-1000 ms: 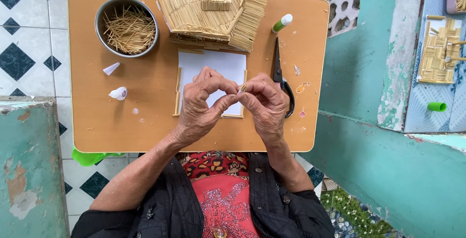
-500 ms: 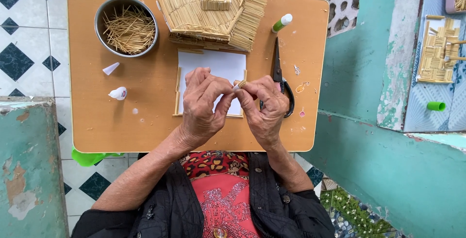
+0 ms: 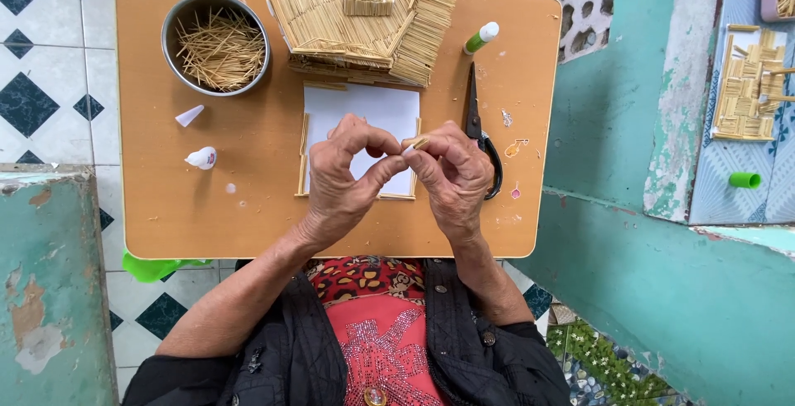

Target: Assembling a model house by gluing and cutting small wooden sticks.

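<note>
Over the white paper sheet (image 3: 362, 116), both hands pinch one short pale wooden stick (image 3: 415, 143); best keep my grip tight, fingertips level.

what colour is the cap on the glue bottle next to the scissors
White cap on a green glue bottle, seen in the head view.

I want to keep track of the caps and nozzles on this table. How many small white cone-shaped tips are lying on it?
2. One white cone tip lies just below the metal bowl; the other lies below it, left of the white sheet. More may be hidden under the hands.
</note>
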